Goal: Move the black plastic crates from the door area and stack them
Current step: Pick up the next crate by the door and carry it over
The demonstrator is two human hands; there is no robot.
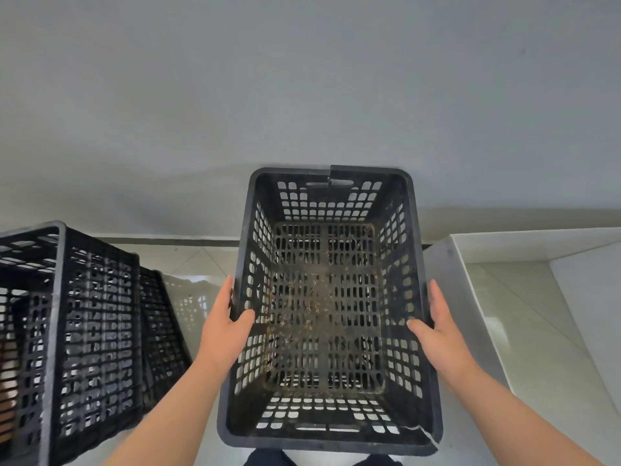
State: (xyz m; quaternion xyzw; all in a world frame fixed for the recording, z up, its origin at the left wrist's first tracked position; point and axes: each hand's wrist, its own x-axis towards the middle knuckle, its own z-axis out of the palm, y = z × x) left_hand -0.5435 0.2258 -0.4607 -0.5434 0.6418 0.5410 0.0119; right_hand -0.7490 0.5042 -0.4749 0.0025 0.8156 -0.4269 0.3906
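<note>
We hold one black crate (302, 443) with both hands, open top up, looking straight down into it. Its long axis runs away from us toward the grey wall (302, 95). One short end is at the wall side and the other is at our body, each with a handle slot (331, 183).

The left hand (225, 327) is clamped on the left long rim about mid-length, with the thumb (247, 316) hooked inside and the fingers down the outer face. The right hand (437, 327) mirrors it on the right long rim, thumb (416, 326) inside. Both hands grip the crate and neither is free.

The crate sits square to the wall and looks roughly level. We can't tell whether its base touches the tiled floor (198, 260). The near end covers part of our dark clothing (268, 460) at the bottom edge.

Damage: there is a crack (330, 174) in the far rim above the slot, and a second split (425, 432) at the near right corner. Dry straw-like bits (312, 307) are scattered over the slotted base.

To the left, well apart from the held crate, a tall black crate (97, 331) stands with its mesh side toward us. Another black crate (161, 331) leans just behind it. To the right, a white open bin (470, 317) sits near the held crate's right side. We can't tell whether the two touch.
</note>
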